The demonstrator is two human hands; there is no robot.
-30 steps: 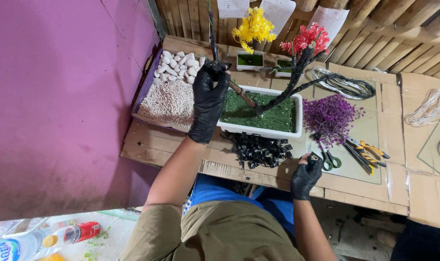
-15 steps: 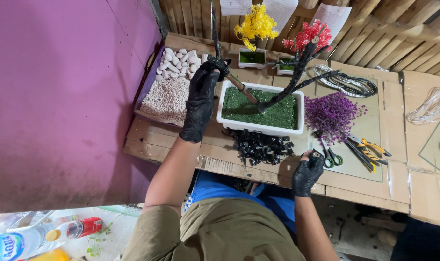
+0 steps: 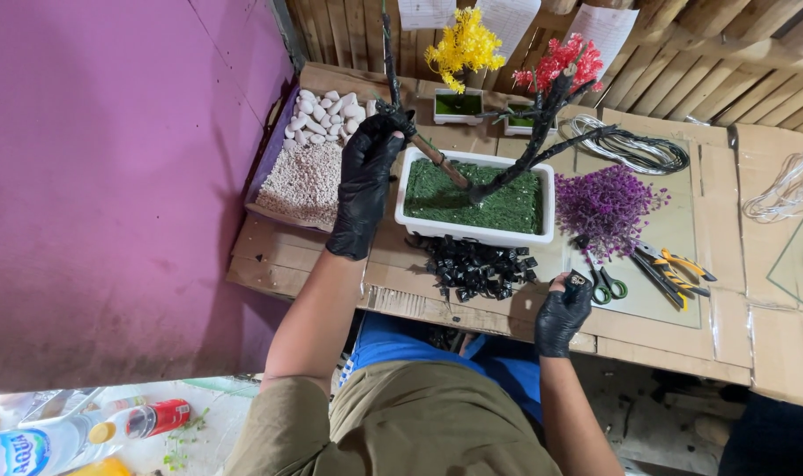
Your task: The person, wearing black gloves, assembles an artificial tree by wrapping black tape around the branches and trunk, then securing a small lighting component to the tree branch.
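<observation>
A: Gloves, black, on both hands. The left hand [image 3: 366, 181] is closed around the upper part of a dark branch [image 3: 436, 159] that leans up out of the white rectangular planter [image 3: 474, 231].

B: And where does that planter sit?

A: At the middle of the cardboard-covered table [image 3: 728, 326], filled with green moss-like turf [image 3: 445, 196]. The branch is rooted in the turf and slants toward eleven o'clock; a second, forked branch [image 3: 534, 145] rises from the same spot toward one o'clock.

B: The right hand?

A: The right hand [image 3: 562, 317] rests at the table's near edge, at five o'clock from the planter, fingers curled around a small dark piece [image 3: 577, 280] pinched at the fingertips. What the piece is, I cannot tell.

B: What lies about?

A: A heap of small black pieces [image 3: 476, 266] just at six o'clock of the planter, touching its front. At three o'clock, a purple tuft of artificial foliage [image 3: 606, 203], with green-handled scissors [image 3: 606, 284] and orange-handled pliers [image 3: 675, 269] near it. At nine o'clock, a tray [image 3: 265, 159] holding fine gravel and white pebbles [image 3: 326, 115]. At twelve, two small pots with yellow blossoms [image 3: 463, 48] and red blossoms [image 3: 560, 62], and a coil of wire [image 3: 631, 150] toward two o'clock.
</observation>
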